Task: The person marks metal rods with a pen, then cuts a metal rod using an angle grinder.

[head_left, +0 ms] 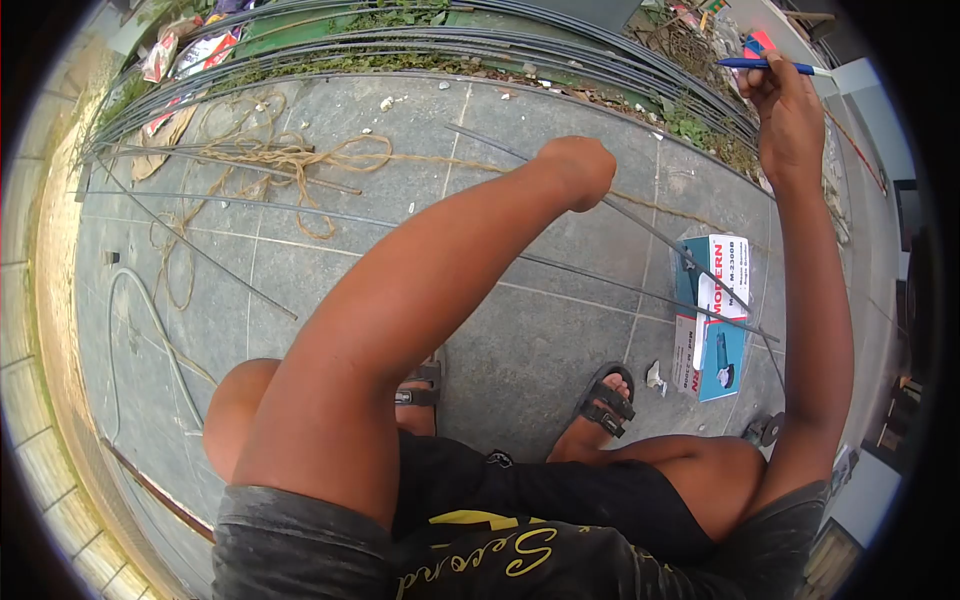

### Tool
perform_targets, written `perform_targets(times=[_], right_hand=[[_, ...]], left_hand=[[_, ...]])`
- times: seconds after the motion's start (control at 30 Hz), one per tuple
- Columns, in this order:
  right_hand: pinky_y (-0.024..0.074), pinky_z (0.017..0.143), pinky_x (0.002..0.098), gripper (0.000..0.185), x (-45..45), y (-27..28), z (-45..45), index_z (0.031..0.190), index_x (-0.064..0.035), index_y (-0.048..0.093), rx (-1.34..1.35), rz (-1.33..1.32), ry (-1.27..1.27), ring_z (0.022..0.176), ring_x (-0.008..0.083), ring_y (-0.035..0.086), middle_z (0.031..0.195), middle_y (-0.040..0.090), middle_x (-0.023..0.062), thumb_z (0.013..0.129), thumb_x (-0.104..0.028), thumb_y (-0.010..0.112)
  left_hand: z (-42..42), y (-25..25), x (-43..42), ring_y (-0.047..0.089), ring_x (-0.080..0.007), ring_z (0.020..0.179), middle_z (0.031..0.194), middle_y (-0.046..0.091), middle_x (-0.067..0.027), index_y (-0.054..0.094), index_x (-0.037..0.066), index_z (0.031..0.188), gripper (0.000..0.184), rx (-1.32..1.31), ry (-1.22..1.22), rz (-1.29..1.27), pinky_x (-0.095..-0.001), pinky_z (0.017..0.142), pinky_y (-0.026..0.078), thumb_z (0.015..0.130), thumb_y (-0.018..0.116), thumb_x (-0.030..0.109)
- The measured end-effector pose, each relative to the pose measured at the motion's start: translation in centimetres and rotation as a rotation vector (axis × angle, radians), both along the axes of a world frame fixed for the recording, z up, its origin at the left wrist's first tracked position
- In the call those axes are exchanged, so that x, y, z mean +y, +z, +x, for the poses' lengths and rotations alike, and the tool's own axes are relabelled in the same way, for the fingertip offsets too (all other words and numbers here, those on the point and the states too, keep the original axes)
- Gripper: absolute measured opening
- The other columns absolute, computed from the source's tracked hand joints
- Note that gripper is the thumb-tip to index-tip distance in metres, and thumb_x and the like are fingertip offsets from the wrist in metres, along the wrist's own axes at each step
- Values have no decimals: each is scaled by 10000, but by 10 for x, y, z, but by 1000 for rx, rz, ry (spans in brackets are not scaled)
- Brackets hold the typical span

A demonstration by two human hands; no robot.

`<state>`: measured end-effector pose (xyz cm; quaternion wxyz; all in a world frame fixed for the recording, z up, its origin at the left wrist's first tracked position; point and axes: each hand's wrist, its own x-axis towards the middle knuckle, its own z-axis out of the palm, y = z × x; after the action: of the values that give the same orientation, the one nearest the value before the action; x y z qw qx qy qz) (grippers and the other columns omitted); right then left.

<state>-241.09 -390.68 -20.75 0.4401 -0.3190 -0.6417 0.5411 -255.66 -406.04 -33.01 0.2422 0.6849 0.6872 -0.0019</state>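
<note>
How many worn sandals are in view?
2: one sandal on the left foot, partly hidden behind the left arm; the other sandal on the right foot.

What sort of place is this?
Probably an outdoor work yard or building site: long metal rods lie beside weeds, with tangled rope and a MODERN box on the tiled floor.
</note>
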Motion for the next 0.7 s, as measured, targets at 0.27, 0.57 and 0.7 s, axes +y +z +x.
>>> perform_targets(times=[0.27,0.57,0.7], right_hand=[[447,854,308,197,-21,20,30,1060,21,558,-201,309,-45,839,147,546,861,553,43,999,-162,513],[448,850,449,165,-112,-90,-21,1047,1,545,-1128,552,810,977,386,555,1037,543,187,882,9,550],[454,843,456,199,-129,-149,-32,1066,-5,617,-1170,493,931,1000,372,584,1030,594,180,878,-72,626]], left_hand=[[-183,-41,-160,665,-339,758,784,688,-151,670,11,795,55,-241,205,165,-384,690,511,791,616,21],[-243,-101,-259,714,-254,788,854,706,-201,677,-51,924,262,-323,480,298,-325,744,546,751,523,-172],[-262,-108,-268,726,-250,835,874,710,-210,687,-55,990,325,-279,473,293,-315,769,552,742,523,-186]])
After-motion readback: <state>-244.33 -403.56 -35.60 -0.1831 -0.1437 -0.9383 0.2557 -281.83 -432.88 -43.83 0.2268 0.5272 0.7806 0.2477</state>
